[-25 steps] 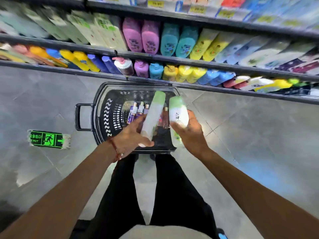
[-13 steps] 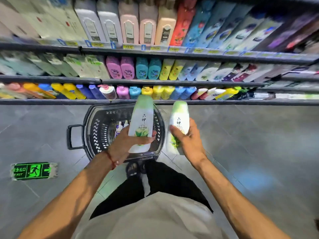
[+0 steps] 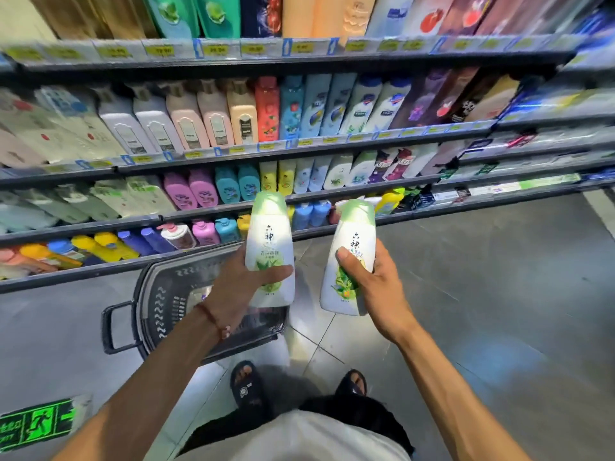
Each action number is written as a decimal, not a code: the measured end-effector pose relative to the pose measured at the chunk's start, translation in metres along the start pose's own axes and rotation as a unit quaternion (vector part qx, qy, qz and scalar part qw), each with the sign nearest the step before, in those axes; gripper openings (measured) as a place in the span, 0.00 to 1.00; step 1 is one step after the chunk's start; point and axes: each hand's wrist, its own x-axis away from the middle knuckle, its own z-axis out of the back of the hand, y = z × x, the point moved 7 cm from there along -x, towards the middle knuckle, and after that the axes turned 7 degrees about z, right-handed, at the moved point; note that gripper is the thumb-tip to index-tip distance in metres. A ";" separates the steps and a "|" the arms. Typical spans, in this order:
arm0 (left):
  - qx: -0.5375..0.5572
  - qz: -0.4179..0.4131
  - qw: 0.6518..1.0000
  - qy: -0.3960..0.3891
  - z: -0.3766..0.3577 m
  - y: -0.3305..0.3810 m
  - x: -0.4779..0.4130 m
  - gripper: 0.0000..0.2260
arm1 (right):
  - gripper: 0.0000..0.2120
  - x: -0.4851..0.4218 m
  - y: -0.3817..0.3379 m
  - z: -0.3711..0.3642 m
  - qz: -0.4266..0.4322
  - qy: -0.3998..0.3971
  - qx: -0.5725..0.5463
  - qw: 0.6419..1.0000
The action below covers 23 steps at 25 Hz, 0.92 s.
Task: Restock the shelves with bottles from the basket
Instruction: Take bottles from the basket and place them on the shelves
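Bottles in hand: the left hand [image 3: 229, 287] grips one white green-capped plastic bottle [image 3: 269, 234], the right hand [image 3: 376, 287] its twin [image 3: 352, 241], near the black plastic basket [image 3: 156, 294]. Find their spot on the shelves [image 3: 299, 146]; seat each upright, label outward.

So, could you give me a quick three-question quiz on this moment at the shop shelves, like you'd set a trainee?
1. True or false: the left hand grips one green-capped bottle and the right hand grips a second bottle.
2. Where is the basket? A: on the floor, below the left hand. B: on a trolley. C: hung on the right arm.
3. Fill in: the exit sticker on the floor is coloured ____.

Key: 1 true; 2 A; 3 green.
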 end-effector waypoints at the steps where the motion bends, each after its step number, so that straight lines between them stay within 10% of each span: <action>1: -0.002 -0.013 1.000 -0.010 -0.020 0.006 0.001 0.38 | 0.18 -0.001 -0.007 0.017 0.008 0.000 -0.011 1.000; 15: 0.005 -0.190 0.982 -0.005 -0.307 0.107 -0.011 0.23 | 0.14 -0.081 -0.166 0.253 0.154 -0.096 -0.021 0.983; 23: -0.006 -0.256 0.966 -0.036 -0.396 0.234 -0.056 0.19 | 0.28 -0.179 -0.259 0.316 0.210 -0.084 -0.039 0.973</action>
